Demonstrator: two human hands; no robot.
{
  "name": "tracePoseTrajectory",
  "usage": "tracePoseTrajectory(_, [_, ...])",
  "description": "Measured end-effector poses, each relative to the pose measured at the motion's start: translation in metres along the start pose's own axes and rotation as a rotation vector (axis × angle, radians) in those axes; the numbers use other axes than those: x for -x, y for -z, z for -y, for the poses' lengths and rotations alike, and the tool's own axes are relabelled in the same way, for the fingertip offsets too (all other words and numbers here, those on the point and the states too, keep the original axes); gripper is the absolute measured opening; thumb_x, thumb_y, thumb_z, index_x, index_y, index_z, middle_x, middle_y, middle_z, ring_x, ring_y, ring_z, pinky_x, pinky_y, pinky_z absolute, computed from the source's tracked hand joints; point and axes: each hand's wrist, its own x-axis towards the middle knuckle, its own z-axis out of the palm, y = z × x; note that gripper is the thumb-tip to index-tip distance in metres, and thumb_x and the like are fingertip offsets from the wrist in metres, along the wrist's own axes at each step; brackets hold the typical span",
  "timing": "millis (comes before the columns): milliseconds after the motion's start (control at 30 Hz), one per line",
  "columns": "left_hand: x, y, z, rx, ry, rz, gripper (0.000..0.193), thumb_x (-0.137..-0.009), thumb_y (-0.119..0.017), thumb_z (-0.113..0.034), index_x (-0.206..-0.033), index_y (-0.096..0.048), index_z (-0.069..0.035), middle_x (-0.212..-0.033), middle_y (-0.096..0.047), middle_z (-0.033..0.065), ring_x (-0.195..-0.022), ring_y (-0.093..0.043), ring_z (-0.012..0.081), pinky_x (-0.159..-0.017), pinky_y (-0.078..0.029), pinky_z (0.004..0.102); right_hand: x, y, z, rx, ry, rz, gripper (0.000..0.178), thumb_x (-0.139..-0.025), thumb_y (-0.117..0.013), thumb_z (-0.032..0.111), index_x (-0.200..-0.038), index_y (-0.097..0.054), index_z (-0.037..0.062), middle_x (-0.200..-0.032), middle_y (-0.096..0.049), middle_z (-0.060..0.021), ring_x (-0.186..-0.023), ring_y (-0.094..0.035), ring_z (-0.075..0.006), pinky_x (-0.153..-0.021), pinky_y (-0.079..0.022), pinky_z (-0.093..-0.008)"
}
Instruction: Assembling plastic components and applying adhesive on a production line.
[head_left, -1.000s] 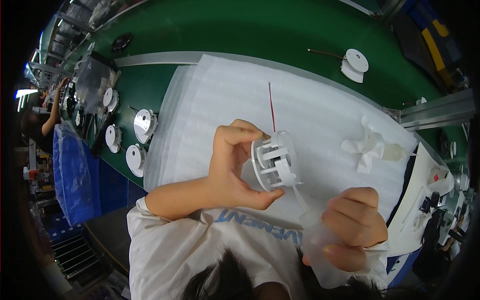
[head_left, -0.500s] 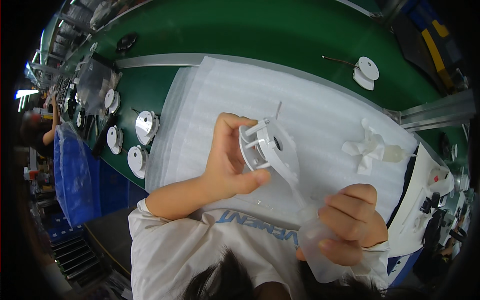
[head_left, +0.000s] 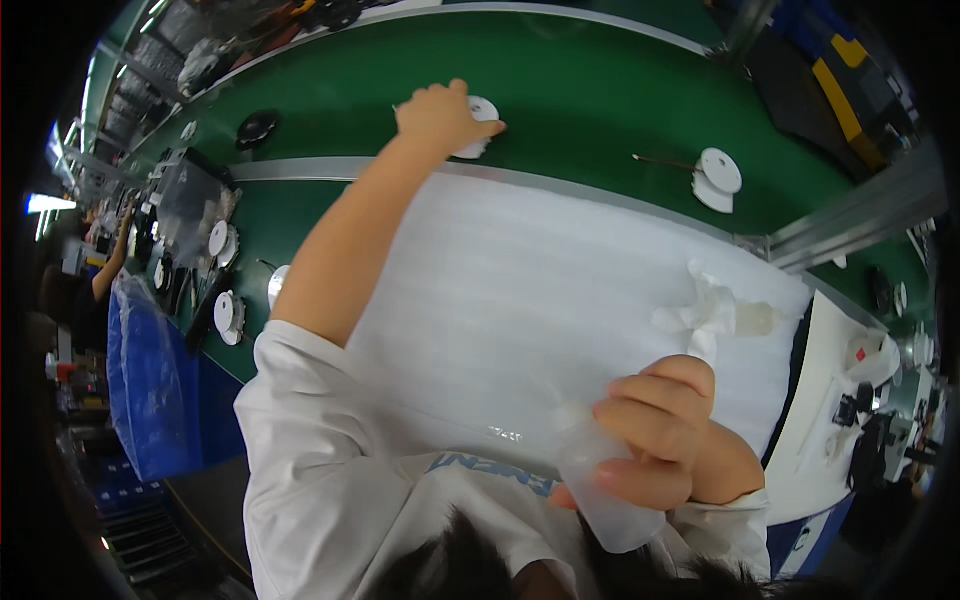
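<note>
Nearest, we are seeing the right hand (head_left: 655, 430) keeping its fingers wrapped around a translucent bottle (head_left: 615, 500). Beyond the white foam sheet (head_left: 520, 290), over which it was holding the part earlier, the left hand (head_left: 438, 120) is now reaching to the green surface (head_left: 580, 90), its thumb standing apart from its fingers; whether these are pinching, we cannot tell. There, partly under this hand, the round white part (head_left: 484, 112) is lying, showing a smooth, pale, disc-like face.
</note>
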Motion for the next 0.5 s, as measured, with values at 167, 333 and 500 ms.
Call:
tracePoseTrajectory(167, [0.063,0.025,0.031,0.105,-0.008,-0.152,0.067,-0.065,-0.064,-0.056,-0.11,-0.054,-0.007,-0.091,-0.06,0.0129,-0.09,-0.058,0.0282,-0.072,-0.048,0.0377,-0.008,0.0,-0.003,-0.108,-0.081,0.147,0.047,-0.066,-0.072,0.044,-0.095,-0.044,0.0203,-0.082,-0.051,-0.0031,-0.065,-0.049,-0.0176,-0.056,-0.034,-0.0284])
tracePoseTrajectory(333, [0.145,0.064,0.123,0.082,0.175,0.07,0.065,-0.066,-0.064,-0.053,-0.109,-0.056,-0.005,-0.088,-0.062,0.0136,-0.087,-0.06,0.0269,-0.076,-0.047,0.0351,-0.02,0.003,-0.001,-0.078,-0.14,0.291,0.049,-0.068,-0.071,0.043,-0.097,-0.041,0.0168,-0.088,-0.05,-0.0062,-0.068,-0.049,-0.02,-0.059,-0.034,-0.0311])
tracePoseTrajectory(500, [0.176,0.041,0.209,0.011,0.472,0.329,0.072,-0.06,-0.069,-0.05,-0.114,-0.054,-0.005,-0.097,-0.062,0.0159,-0.091,-0.061,0.0262,-0.076,-0.047,0.0356,-0.025,-0.012,0.0,-0.119,-0.12,0.268,0.048,-0.069,-0.071,0.041,-0.097,-0.041,0.0161,-0.088,-0.051,-0.008,-0.068,-0.049,-0.0217,-0.058,-0.034,-0.0324])
